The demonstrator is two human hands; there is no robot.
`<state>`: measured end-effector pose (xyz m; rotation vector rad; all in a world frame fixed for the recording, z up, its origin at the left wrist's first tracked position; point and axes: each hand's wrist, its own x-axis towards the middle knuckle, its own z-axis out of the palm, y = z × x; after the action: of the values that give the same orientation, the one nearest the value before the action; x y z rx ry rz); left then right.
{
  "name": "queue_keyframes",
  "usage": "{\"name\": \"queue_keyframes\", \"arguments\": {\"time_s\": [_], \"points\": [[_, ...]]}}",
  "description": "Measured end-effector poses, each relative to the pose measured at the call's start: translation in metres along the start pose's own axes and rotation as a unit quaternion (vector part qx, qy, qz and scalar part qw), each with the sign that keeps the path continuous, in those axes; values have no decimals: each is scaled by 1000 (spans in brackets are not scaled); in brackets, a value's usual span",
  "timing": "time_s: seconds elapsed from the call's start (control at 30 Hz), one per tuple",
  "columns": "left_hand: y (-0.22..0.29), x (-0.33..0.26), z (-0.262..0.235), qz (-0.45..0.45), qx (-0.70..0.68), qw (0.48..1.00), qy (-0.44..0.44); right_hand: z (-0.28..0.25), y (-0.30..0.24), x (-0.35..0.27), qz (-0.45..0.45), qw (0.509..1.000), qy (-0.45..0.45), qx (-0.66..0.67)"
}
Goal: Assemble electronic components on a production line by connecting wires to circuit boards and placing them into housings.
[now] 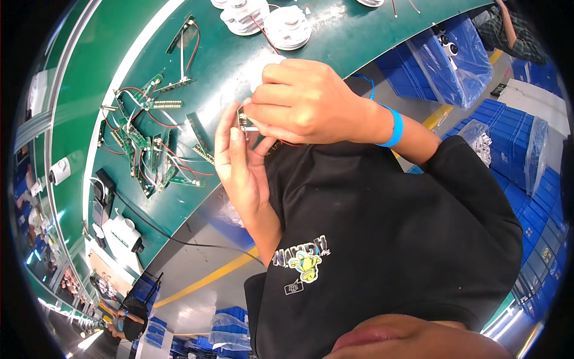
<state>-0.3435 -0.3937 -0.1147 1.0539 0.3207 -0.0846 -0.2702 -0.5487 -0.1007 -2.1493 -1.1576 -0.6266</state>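
Note:
In front of my chest, my left hand (244, 167) is curled with a small green circuit board (241, 118) between its fingers and thumb. A white lead runs from that board toward my right hand (308, 102), whose fingers are bent and pinched together close to the board's upper end. What those fingertips grip is hidden behind the knuckles. A white part (260, 70) shows just beyond my right hand; whether I hold it or it lies on the table, I cannot tell. A bit of red wire (290, 143) comes out below my right palm.
On the green table (221, 51), a heap of circuit boards with wires (143, 137) lies left of my hands. White round housings (287, 28) stand at the far side. A white device (122, 233) and black cable (155, 224) are lower left. Blue crates (499, 128) are stacked right.

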Motion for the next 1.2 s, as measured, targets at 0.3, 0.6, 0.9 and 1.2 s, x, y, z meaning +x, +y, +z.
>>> {"name": "queue_keyframes", "arguments": {"time_s": [0.3, 0.6, 0.9, 1.2], "points": [[-5, -4, 16, -15, -70, 997, 38, 6, -1, -6, 10, 999, 12, -47], [-4, -6, 21, -4, -63, 998, 27, 4, -2, -6, -3, 999, 15, -49], [-3, -8, 20, -1, -48, 999, 23, 6, -5, -8, -6, 998, 29, -59], [-3, -10, 26, 6, -15, 999, 46, 3, -2, -4, -31, 998, -17, -50]]}}
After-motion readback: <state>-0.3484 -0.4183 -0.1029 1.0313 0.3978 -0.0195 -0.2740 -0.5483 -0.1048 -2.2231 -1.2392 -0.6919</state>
